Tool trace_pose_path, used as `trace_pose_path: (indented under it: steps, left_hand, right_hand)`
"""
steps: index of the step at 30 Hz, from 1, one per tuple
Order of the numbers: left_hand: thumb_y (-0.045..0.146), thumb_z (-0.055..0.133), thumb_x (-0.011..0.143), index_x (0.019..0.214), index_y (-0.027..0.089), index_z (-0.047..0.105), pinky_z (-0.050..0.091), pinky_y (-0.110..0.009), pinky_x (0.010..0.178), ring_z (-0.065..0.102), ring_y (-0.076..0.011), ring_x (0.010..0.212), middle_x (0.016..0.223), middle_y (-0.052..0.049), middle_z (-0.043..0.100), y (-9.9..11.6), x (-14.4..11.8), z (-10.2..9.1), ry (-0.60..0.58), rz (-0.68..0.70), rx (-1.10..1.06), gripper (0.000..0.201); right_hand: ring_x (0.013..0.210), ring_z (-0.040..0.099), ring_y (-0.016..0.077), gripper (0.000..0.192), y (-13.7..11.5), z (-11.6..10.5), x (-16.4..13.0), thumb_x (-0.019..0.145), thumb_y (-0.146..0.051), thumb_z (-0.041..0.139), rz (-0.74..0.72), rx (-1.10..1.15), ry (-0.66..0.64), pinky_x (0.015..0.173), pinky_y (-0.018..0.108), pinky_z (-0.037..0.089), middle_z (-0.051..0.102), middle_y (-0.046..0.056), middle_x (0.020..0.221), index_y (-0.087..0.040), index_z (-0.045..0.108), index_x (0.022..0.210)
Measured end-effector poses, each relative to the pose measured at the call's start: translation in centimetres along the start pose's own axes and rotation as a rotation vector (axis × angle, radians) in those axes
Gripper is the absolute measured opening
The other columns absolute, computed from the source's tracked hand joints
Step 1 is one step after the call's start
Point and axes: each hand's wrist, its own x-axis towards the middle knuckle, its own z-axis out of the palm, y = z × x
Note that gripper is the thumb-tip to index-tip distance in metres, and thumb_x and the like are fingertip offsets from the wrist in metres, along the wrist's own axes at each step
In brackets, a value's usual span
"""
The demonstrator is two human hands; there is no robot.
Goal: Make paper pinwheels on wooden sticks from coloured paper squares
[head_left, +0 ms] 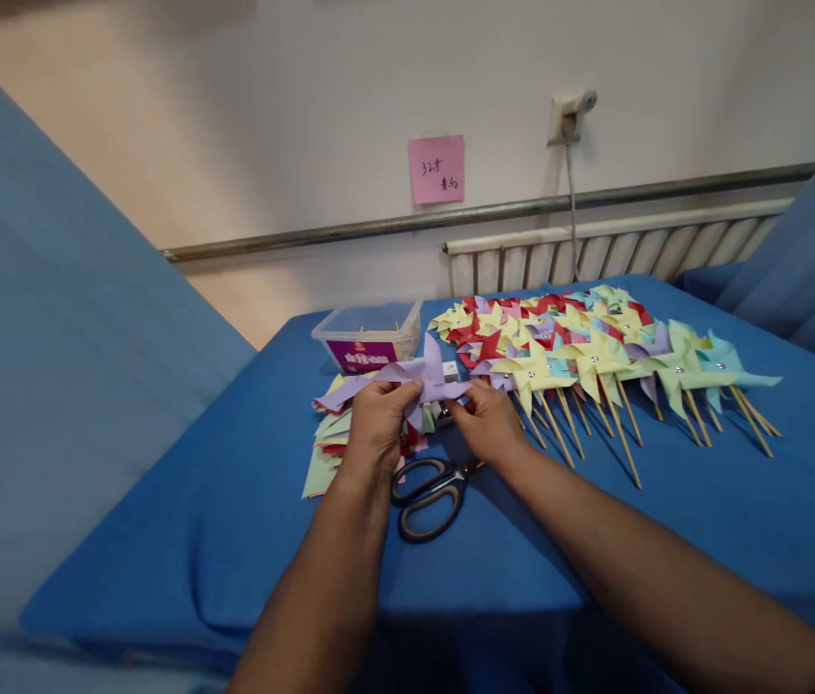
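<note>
A purple paper pinwheel (pixel 433 368) with folded blades is held between my two hands above the table. My left hand (pixel 379 416) pinches it near the middle, thumb on top. At its right blade, my right hand (pixel 488 420) closes with thumb and fingers together. Just below the hands lie scissors (pixel 431 493) with dark handles, their blades partly hidden by my right hand. Beneath and left of my left hand sits a stack of coloured paper sheets (pixel 322 465), green, yellow and red. Whether the pinwheel's centre carries a pin cannot be made out.
Many finished pinwheels (pixel 595 359) on wooden sticks lie piled at the right. A clear plastic box (pixel 371 333) with a purple label stands behind the paper stack. Blue cloth covers the table (pixel 668 540). A metal rail (pixel 379 227) and radiator (pixel 617 249) run along the wall.
</note>
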Motion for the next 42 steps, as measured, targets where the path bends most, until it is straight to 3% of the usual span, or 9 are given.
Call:
trace_pose_path:
  steps: [5,12,21,29,36,42]
  left_hand:
    - [0.016,0.079,0.049,0.069,0.01,0.073,0.051,-0.027,0.059,0.063,-0.0155,0.055,0.063,-0.005,0.07,0.4,0.0,0.0,0.029,0.033,-0.123,0.022]
    - [0.017,0.079,0.049,0.073,0.01,0.073,0.052,-0.027,0.063,0.065,-0.0165,0.059,0.065,-0.005,0.071,0.3,-0.1,0.2,-0.003,0.025,-0.138,0.025]
    - [0.021,0.079,0.049,0.074,0.01,0.073,0.05,-0.026,0.061,0.063,-0.0152,0.057,0.066,-0.004,0.07,-0.8,0.4,-0.1,-0.063,-0.012,-0.022,0.027]
    - [0.019,0.078,0.051,0.073,0.01,0.072,0.05,-0.025,0.059,0.063,-0.0149,0.056,0.064,-0.005,0.07,-0.4,0.2,0.2,-0.047,-0.04,-0.07,0.024]
    - [0.018,0.079,0.051,0.073,0.01,0.073,0.051,-0.027,0.06,0.063,-0.0155,0.055,0.062,-0.004,0.069,-0.2,0.0,0.3,-0.042,-0.032,-0.087,0.025]
    - [0.019,0.079,0.051,0.073,0.011,0.073,0.051,-0.026,0.06,0.063,-0.0153,0.056,0.064,-0.005,0.07,-0.3,0.0,0.2,-0.034,-0.027,-0.076,0.024]
  right_hand:
    - [0.09,0.063,0.0203,0.021,-0.5,-0.3,-0.1,0.086,-0.022,0.055,-0.041,-0.359,-0.14,0.08,0.031,0.047,0.067,0.007,0.099,-0.022,0.073,0.097]
    - [0.086,0.063,0.0228,0.031,-1.0,-0.1,0.1,0.092,-0.028,0.044,-0.015,-0.671,-0.28,0.073,0.032,0.045,0.062,0.011,0.104,-0.024,0.071,0.108]
    - [0.095,0.065,0.0239,0.03,-0.8,0.3,1.0,0.09,-0.025,0.048,0.012,-0.716,-0.339,0.076,0.032,0.046,0.068,0.012,0.107,-0.024,0.068,0.112]
    - [0.092,0.067,0.0236,0.027,-1.0,0.6,1.6,0.09,-0.025,0.047,0.026,-0.759,-0.337,0.073,0.031,0.048,0.072,0.012,0.102,-0.022,0.071,0.101]
    - [0.098,0.066,0.0234,0.026,-0.9,0.7,1.6,0.091,-0.022,0.047,0.026,-0.79,-0.353,0.078,0.03,0.048,0.068,0.015,0.109,-0.016,0.069,0.103]
    - [0.099,0.066,0.0224,0.03,-0.8,0.7,1.7,0.096,-0.031,0.042,0.058,-0.794,-0.323,0.079,0.029,0.047,0.068,0.014,0.113,-0.016,0.065,0.11]
